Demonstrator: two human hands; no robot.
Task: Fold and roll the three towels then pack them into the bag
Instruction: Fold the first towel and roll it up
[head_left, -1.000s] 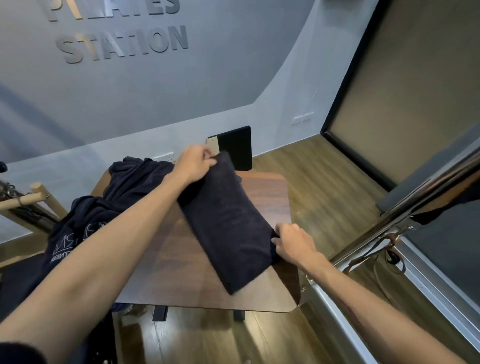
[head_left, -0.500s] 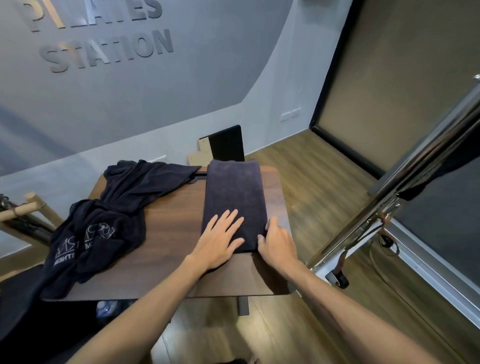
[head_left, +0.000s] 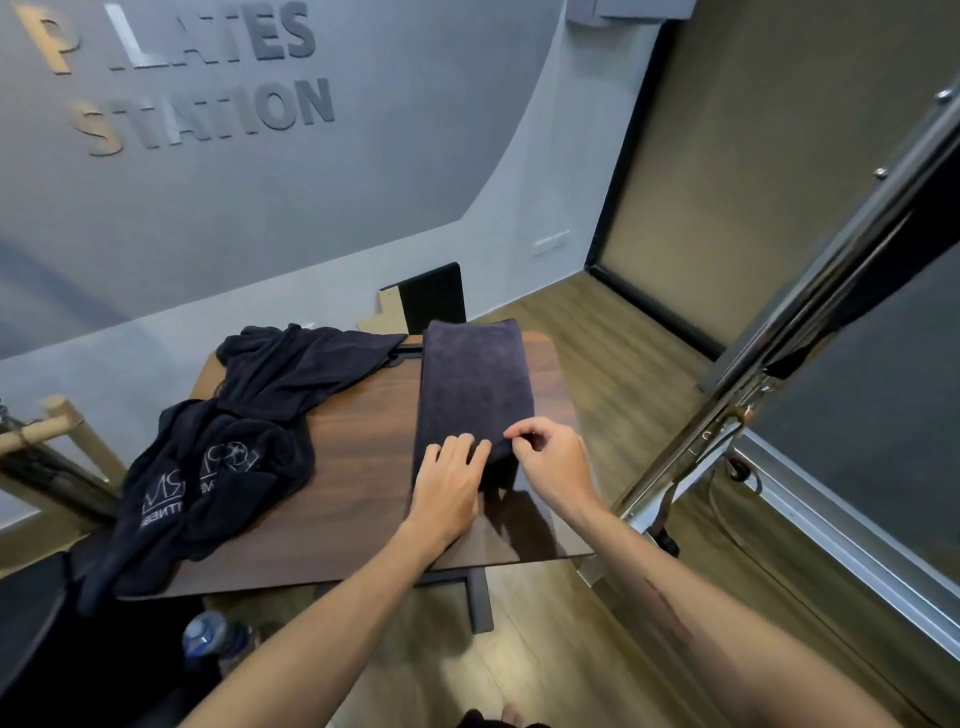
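Both hands now lift the near edge: left hand (head_left: 451, 475) and right hand (head_left: 553, 457) pinch the dark folded terry towel (head_left: 472, 387), long axis running away across the wooden table (head_left: 358, 467).

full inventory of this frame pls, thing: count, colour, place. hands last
folded towel: 1, dark navy, flat on the right part of the table, near end lifted
loose towels: a pile, count unclear, dark navy with pale print, left side of the table, hanging over its edge
table: 1, dark wood top, centre
water bottle: 1, clear with blue, on the floor under the table's left
black panel: 1, against the wall behind the table
wall lettering: grey and gold, upper left
metal frame: 1, chrome, right
left hand: on the towel's near end
right hand: pinches the towel's near right corner
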